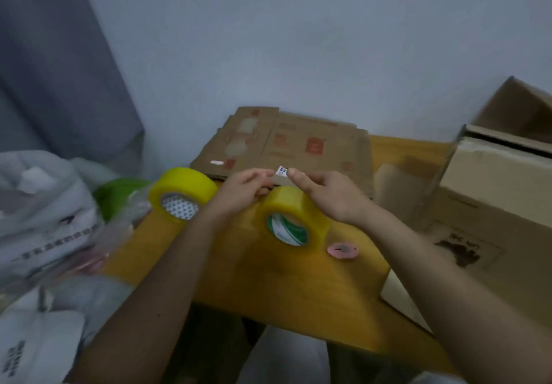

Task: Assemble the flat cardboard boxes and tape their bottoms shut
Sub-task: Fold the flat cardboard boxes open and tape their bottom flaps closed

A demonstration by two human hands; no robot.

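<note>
Bags [44,204] of white plastic fill the 9 o'clock side of my view, with something green [119,195] just behind them. Next to them, on the yellow table [298,288], I see a first tape roll [182,194] standing on its edge, with a white patterned core. The left hand [242,192] rests beside it, its fingers curled on top of the second tape roll [295,216], which has a green and white core and stands near the middle of the table. Between both hands there is a small white tab [281,171] at the tape's end; the left fingertips and the thumb of the right hand [328,195] pinch it together. At 12 o'clock from the hands the flat cardboard boxes [286,144] lie stacked against the wall. A small pink cutter [343,250] lies at 4 o'clock from the second roll. At 3 o'clock, opened brown boxes [501,180] stand on the table edge.
</note>
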